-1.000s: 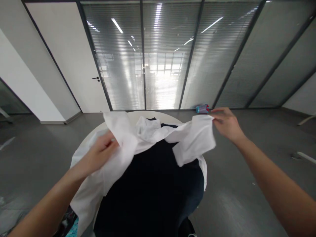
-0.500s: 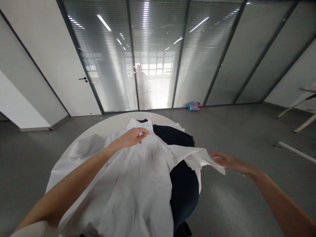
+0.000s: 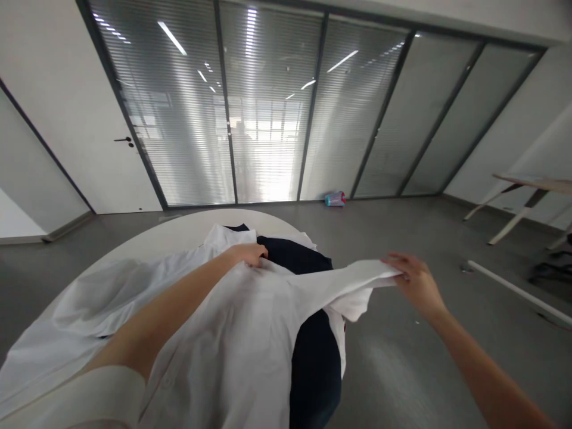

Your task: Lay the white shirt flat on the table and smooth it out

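Observation:
A white long-sleeved shirt lies spread over a round white table, its collar towards the far side. My left hand is closed on the shirt's fabric just below the collar, with the fingertips curled under and partly hidden. Off the right side of the table, my right hand pinches the end of one sleeve and holds it stretched out in the air. Under that sleeve lies a dark navy garment, with more white cloth hanging at its edge.
The round table's rim shows at the far left. Beyond stand a glass partition with blinds and a door with a black handle. A small blue and pink basket lies on the floor, and a wooden-topped table stands at right.
My left hand has closed on the shirt below the collar and bunched it. My right hand has taken the sleeve's end and pulled it up and taut. The view has shifted rightward.

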